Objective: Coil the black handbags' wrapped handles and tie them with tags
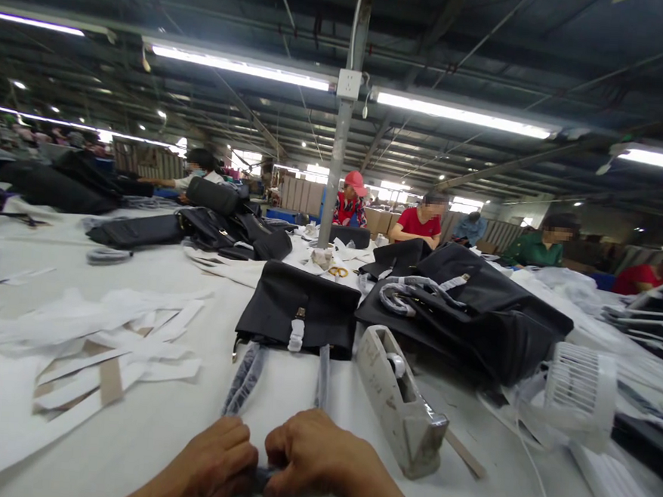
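A black handbag [305, 300] lies on the white table in front of me, its clasp covered by a white wrap [297, 335]. Two ends of a plastic-wrapped handle [244, 379] run from the bag toward me. My left hand [206, 463] is closed around the near part of that handle, left of its middle. Just to the right, my right hand [317, 456] pinches the same handle, a short stretch of it showing between the hands. Right of the bag stands a worn tape dispenser [397, 404].
Paper strips [114, 347] are scattered on the left. More black bags [475, 304] are piled at right and at back left [213, 225]. A small white fan [579, 394] stands at right. A metal post [337, 150] rises behind the bag; several people work beyond.
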The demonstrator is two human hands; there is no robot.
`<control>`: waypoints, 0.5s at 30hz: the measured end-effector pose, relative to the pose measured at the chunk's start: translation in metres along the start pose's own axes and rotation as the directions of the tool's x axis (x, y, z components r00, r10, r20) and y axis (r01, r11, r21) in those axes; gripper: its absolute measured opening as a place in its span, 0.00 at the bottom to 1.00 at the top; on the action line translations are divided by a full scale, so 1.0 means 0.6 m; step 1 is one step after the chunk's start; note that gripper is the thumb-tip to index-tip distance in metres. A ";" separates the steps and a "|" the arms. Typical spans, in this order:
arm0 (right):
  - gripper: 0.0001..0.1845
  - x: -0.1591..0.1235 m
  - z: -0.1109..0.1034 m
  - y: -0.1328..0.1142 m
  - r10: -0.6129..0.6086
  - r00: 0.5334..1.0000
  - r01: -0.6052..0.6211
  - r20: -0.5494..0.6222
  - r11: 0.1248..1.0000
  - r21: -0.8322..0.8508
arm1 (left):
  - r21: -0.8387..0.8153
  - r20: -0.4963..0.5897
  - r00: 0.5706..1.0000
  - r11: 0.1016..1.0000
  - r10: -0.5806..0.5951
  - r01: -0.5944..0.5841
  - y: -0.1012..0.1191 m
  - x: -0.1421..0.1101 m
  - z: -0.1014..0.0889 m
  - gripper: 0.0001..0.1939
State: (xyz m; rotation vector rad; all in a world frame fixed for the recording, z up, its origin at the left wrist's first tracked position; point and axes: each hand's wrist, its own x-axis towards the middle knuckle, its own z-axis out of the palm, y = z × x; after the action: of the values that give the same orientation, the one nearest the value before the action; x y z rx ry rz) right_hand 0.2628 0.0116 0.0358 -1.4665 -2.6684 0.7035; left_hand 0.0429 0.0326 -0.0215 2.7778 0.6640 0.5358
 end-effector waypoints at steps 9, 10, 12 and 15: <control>0.19 0.002 -0.004 0.008 0.011 0.987 0.003 0.158 0.996 -0.085 | 0.086 -0.017 0.985 0.982 0.172 -0.170 0.020 0.028 0.001 0.08; 0.20 0.005 -0.002 0.007 -0.014 0.986 0.030 0.165 0.995 -0.096 | 0.072 -0.006 0.984 0.982 0.176 -0.175 0.018 0.028 -0.004 0.07; 0.22 0.013 0.003 0.004 -0.062 0.983 0.082 0.172 0.991 -0.110 | 0.050 0.007 0.982 0.981 0.187 -0.187 0.012 0.024 -0.011 0.06; 0.23 0.023 0.008 -0.003 -0.087 0.974 0.118 0.208 0.983 -0.142 | 0.034 -0.057 0.976 0.977 0.210 -0.208 -0.010 0.010 0.000 0.05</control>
State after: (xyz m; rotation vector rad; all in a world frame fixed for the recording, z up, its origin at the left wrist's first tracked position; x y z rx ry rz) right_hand 0.2525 0.0200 0.0292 -1.3410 -2.9885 0.6869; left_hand 0.0454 0.0406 -0.0220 2.8858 0.3946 0.6582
